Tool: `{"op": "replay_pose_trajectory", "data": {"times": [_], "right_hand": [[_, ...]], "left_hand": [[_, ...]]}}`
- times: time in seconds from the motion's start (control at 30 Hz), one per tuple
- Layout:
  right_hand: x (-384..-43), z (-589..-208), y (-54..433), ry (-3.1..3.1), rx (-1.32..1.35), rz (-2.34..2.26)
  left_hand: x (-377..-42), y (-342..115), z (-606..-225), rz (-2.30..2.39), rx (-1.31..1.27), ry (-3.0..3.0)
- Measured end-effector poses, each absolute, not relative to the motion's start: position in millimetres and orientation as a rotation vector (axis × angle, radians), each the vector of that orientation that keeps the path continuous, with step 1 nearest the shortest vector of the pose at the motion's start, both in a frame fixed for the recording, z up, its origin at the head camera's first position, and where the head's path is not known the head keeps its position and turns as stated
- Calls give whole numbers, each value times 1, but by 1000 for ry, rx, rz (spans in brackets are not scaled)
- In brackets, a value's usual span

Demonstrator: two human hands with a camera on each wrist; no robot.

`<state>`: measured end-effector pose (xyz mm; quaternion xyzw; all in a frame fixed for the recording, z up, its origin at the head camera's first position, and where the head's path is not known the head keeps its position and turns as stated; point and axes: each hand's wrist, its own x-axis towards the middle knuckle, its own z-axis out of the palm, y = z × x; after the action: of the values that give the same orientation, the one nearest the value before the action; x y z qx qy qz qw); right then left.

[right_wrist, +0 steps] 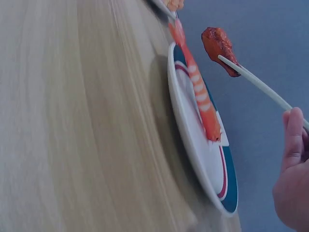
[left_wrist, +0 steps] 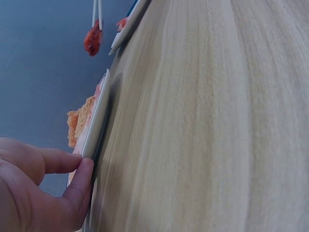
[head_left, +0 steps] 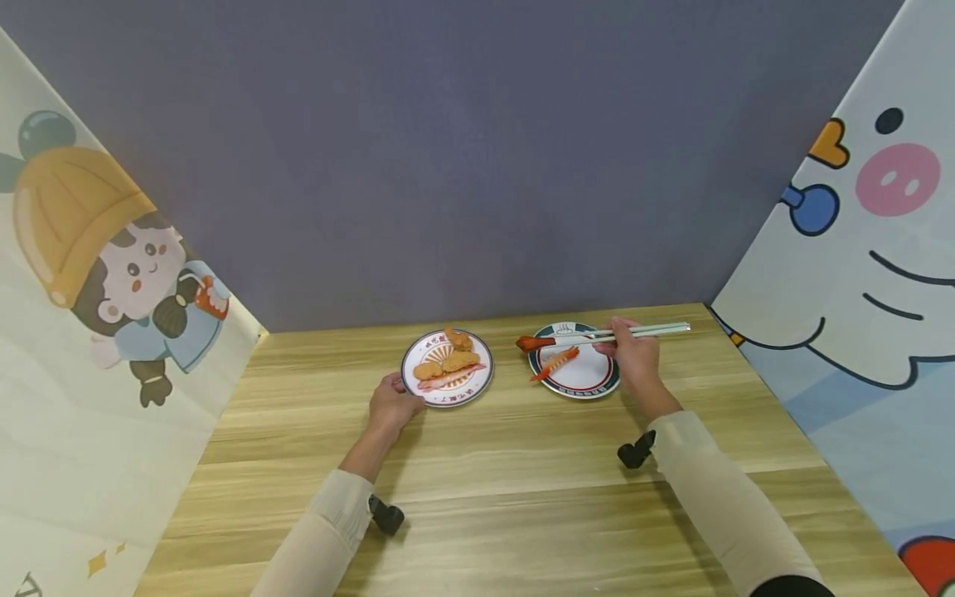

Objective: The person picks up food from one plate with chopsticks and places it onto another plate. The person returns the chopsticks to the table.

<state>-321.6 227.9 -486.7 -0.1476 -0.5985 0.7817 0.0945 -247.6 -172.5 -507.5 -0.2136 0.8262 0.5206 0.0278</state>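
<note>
"Cream sleeves (head_left: 321, 535) are stretching out nearest the camera, with small black devices (head_left: 386, 516) sitting at the cuffs. How are the hands placed?"

"They're lying well apart. The left hand (head_left: 391, 406) is pinching the dark-edged plate (head_left: 414, 352) between thumb and finger at its near-left rim."

"What is that plate carrying?"

"Golden fried pieces (head_left: 461, 360) are sitting on it, and a pale pink shrimp (head_left: 451, 378) is lying in front of them."

"And the right hand (head_left: 634, 356)?"

"It's gripping a pair of pale chopsticks (head_left: 656, 330), fingers curling round them. Their tips are pinching a reddish-brown food piece (head_left: 534, 343)."

"Is that piece touching a plate?"

"No, it's hanging raised in the air. From the head view it's showing over the left edge of the green-rimmed plate (head_left: 595, 369), on the side facing the other plate."

"Is anything else lying there?"

"An orange striped shrimp (head_left: 559, 362) is resting on the green-rimmed plate, its tail reaching over the rim. Both plates are sitting side by side, apart, on the wood-grain tabletop (head_left: 507, 497), and a dark grey wall (head_left: 477, 166) is standing behind."
</note>
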Motion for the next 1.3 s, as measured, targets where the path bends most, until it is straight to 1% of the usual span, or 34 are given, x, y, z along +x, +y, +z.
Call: {"op": "replay_pose_trajectory", "data": {"times": [0.17, 0.6, 1.3], "right_hand": [[-321, -490, 233, -1798, -487, 2276], [-326, -501, 244, -1752, -506, 2269], [-323, -499, 228, -1721, -464, 2304]], "left_hand": [[-247, -172, -505, 1606, -662, 2546], [-247, -171, -506, 1606, -669, 2533], [-248, -172, -508, 1624, -656, 2547]]}}
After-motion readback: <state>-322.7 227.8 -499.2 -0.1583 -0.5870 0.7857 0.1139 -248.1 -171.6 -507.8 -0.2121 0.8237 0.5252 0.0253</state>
